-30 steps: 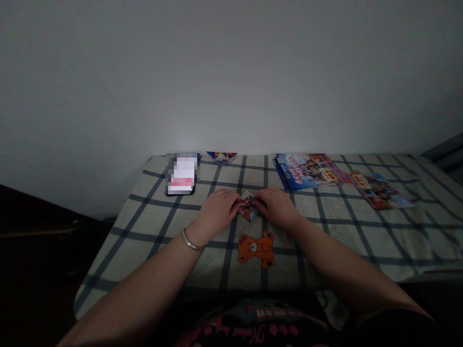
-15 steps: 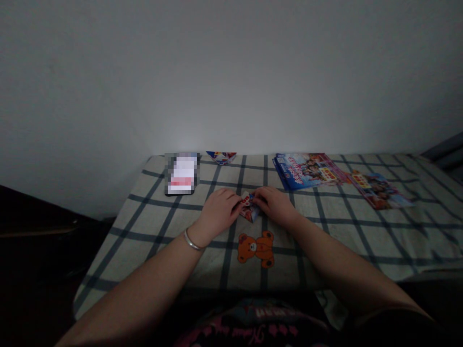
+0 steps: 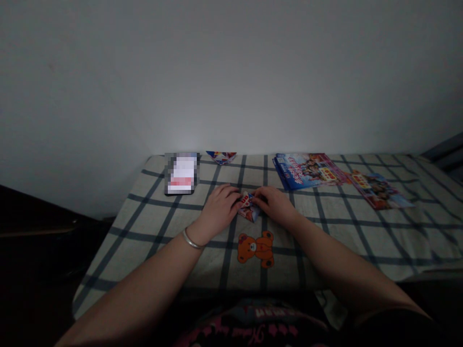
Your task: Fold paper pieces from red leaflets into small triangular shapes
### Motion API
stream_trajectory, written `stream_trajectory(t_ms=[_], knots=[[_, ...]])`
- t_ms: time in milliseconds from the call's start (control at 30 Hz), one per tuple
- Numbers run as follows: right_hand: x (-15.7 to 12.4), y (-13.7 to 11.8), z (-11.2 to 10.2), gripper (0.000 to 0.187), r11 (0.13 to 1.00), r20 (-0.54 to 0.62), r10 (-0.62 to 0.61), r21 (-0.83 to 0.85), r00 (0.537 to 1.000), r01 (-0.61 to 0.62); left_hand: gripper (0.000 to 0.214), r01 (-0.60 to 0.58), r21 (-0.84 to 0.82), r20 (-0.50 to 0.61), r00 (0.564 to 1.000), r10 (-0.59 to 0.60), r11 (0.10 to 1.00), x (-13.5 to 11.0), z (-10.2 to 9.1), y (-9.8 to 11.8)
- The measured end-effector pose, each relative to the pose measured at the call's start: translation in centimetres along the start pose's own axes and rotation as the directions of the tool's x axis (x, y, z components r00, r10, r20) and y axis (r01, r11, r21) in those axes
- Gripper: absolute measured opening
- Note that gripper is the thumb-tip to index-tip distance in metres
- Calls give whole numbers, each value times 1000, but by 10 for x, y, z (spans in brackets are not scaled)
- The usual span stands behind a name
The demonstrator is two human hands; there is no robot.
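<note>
A small piece of folded printed paper [image 3: 249,212], red, white and blue, lies on the checked tablecloth between my two hands. My left hand [image 3: 221,207], with a silver bangle at the wrist, pinches its left side between thumb and fingers. On the other side, my right hand [image 3: 275,205] has thumb and fingertips closed on the paper's upper right edge. Fingers cover parts of both edges, so the exact folds are hard to make out. Against the wall stands or lies another folded paper piece [image 3: 221,157], pointed at the bottom.
A phone [image 3: 182,174] with a lit, blurred screen is at the back left. A stack of colourful flyers [image 3: 307,169] lies at the back right, with a single flyer [image 3: 381,190] beside it. The checked tablecloth [image 3: 152,241] bears a bear picture [image 3: 256,249]. The wall [image 3: 231,77] rises behind.
My left hand has shifted very slightly, its fingers lifting a little and spreading over the paper. The right hand stays almost in place, and the paper's visible part has changed slightly.
</note>
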State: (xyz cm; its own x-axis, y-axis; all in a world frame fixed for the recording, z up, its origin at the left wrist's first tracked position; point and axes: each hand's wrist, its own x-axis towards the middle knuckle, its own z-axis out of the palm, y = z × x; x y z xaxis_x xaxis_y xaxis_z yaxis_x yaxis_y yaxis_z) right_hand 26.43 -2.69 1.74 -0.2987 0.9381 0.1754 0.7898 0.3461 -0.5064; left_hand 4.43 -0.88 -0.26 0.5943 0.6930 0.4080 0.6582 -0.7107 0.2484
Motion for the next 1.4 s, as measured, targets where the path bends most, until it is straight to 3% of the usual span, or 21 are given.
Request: stream_trajectory(t_ms=[233, 700, 1067, 1233, 1400], knots=[[2, -1, 2, 7, 1000, 2, -4, -30, 1000, 4, 17, 46, 43, -6, 999, -46, 998, 4, -3, 8], [4, -3, 5, 10, 992, -53, 112, -45, 992, -114, 12, 55, 19, 3, 998, -55, 998, 7, -3, 8], [2, -1, 2, 15, 999, -40, -32, -34, 999, 31, 31, 29, -4, -5, 1000, -29, 1000, 4, -2, 8], [1, 9, 2, 18, 981, -21, -176, 80, 984, 177, 15, -11, -131, -2, 1000, 10, 991, 6, -2, 3], [-1, 13, 1, 12, 972, 4, -215, 103, 977, 213, 10, -51, -178, 38, 998, 59, 983, 8, -3, -1]])
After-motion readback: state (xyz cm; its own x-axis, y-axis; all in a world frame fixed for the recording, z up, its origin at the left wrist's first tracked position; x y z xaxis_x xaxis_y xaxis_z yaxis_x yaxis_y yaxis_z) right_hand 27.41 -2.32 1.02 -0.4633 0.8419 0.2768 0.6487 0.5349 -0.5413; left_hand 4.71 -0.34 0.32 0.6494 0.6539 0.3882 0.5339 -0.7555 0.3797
